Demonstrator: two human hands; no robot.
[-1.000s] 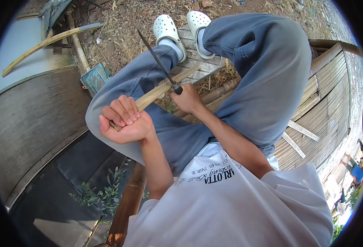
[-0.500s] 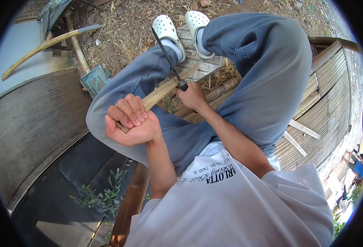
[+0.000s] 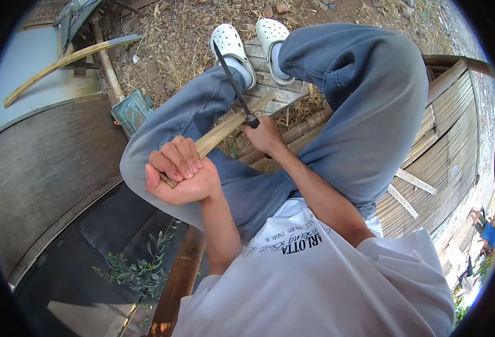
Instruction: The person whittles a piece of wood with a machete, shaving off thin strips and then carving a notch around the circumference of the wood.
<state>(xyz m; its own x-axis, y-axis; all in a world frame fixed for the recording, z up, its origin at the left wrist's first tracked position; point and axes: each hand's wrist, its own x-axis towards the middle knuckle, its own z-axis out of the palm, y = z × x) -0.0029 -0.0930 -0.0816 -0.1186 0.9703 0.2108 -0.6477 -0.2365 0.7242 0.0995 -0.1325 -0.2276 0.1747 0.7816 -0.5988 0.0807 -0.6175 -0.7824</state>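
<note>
Movement: round came the knife (image 3: 238,91), its tip sliding within a second from over the bare ground to the front of the left clog (image 3: 233,40), while the left hand (image 3: 181,168) edged slightly towards the right hand (image 3: 263,136) and brought the stick (image 3: 220,133) with it.
Left hand: clamped firmly on the stick's near end, fingers curled right over it, in front of the bent left leg.
Right hand: clamped too, wrapped about the knife's black handle, low between the legs.
Blade: dark and narrow, slanting away from the body, and it crossed the stick close to the handle; whether the edge touched wood, nobody could tell from here.
Stick: pale and slender, running aslant between the spread legs, its far end out in front of the slatted boards (image 3: 289,92).
Feet: both planted on those boards, white clogs side by side, grey-blue trousers (image 3: 365,106) above them.
Left flank: a teal container (image 3: 132,112) sat near the knee, and farther off a curved strip (image 3: 62,63) arched across; a leafy plant (image 3: 143,269) showed lower down.
Right flank: two pale wooden pieces (image 3: 416,181) lay on the bamboo-slat desk (image 3: 452,140).
</note>
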